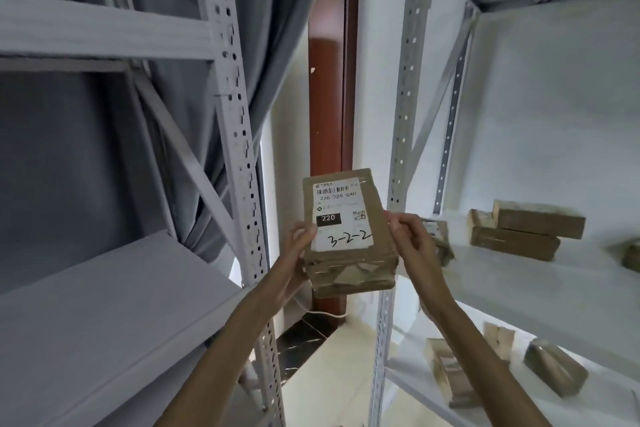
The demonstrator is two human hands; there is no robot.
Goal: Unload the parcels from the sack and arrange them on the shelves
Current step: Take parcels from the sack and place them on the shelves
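you hold the cardboard parcel (346, 236) up between the two racks, left hand (300, 246) and right hand (408, 239) fingers gripping its side edges. its label (341, 218) faces you, likely so you can read the handwritten "3-2-2" before choosing a spot on the right shelf (519, 274), where other parcels (526, 229) lie.

Held parcel (346, 229) between two racks, parcels (526, 229) on right shelf (519, 274)

The single head-worn view looks forward and slightly up from close behind a brown parcel (346, 229), held near the middle of the frame. It faces the gap between two white shelf racks, one upright (239, 135) on the left, another (403, 135) on the right. Its wide lens bends both uprights outward.
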